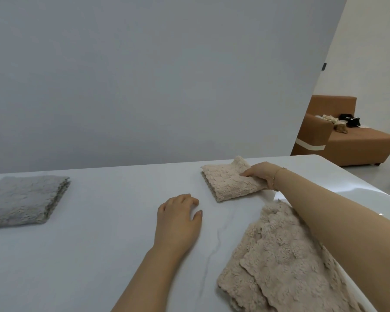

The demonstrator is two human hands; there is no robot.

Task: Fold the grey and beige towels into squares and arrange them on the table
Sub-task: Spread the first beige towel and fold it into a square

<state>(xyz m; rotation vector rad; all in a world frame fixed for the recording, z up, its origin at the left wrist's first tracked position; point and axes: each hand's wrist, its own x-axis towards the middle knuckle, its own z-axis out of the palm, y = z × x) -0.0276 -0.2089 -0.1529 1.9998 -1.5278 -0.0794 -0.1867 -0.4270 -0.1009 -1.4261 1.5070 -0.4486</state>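
Grey towel [23, 199] sits folded at far left on the table [113, 244]. Left hand [178, 218] rests loose, holding nothing, mid-table. Right hand [260, 174] grips the folded beige towel [231, 180] further back; beige pile [282, 264] near right.

On the white table [99, 255], the right hand [260, 174] grips a folded beige towel [230, 183] near the far edge. The left hand [178, 219] rests flat mid-table. A folded grey towel [23, 199] lies at the left edge, and loose beige towels [279, 266] at the near right corner.
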